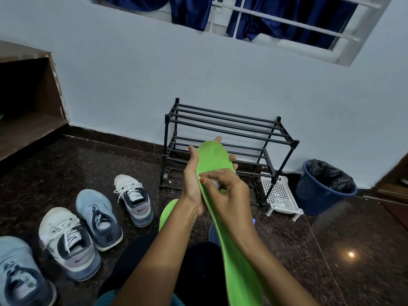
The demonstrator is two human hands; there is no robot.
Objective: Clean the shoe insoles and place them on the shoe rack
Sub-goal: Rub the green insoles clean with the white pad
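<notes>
Step in hand: wiping the green insole. It was held in the near centre, toe end pointing far, in front of the shoe rack but not on it.

The left hand was wrapped round the toe half, thumb on the left edge and fingers behind. The right hand was closed in a pinch on a small white wad, apparently a wipe or cloth, pressed against the insole's face at mid-length.

A second green insole lay on the floor, near and left of the hands. Neither insole was on the rack.

Judgement: cleaning was under way and placement had not begun.

Recommended:
- Keep the backing fingers directly behind the patch being wiped, since the insole would likely flex.
- Stroke lengthwise and include the edges.
- Turn the wad to a fresh face.
</notes>
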